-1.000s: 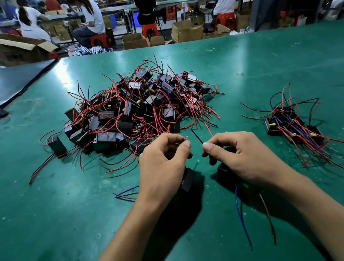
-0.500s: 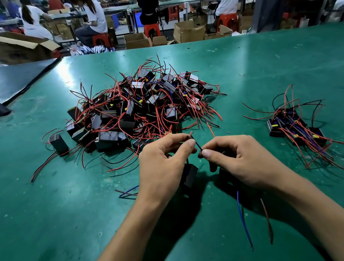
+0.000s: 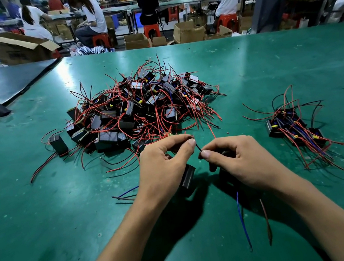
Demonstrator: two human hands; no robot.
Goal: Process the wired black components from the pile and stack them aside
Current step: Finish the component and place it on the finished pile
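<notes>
I am bringing my two hands together just this side of the pile (image 3: pixel 140 113), and the gap between them has been narrowing over the last second. My left hand (image 3: pixel 163 166) is pinching one end of a thin dark wire (image 3: pixel 198 148) between thumb and forefinger. My right hand (image 3: pixel 238 162) is pinching the other end, so the thumb tips are now sitting nearly against each other where earlier they were clearly apart.

A black component (image 3: pixel 188 177) is hanging under my left palm, held by the lower fingers. A second dark piece (image 3: pixel 225 172) is sitting under my right hand, mostly hidden. A blue wire (image 3: pixel 241 217) and a brownish-red wire (image 3: pixel 265 217) are trailing toward me from the right hand across the table (image 3: pixel 44 221).

I am reading this closing-up as me working the wire ends of the piece in hand, perhaps joining or twisting them, though I cannot tell exactly which. Nothing else is changing: the big tangle of red-wired pieces is lying in the middle as before. The small stack (image 3: pixel 292 129) of finished ones is waiting well to the right, no bigger than it was. So this piece is not done yet, and most of the work is still sitting in the pile.
</notes>
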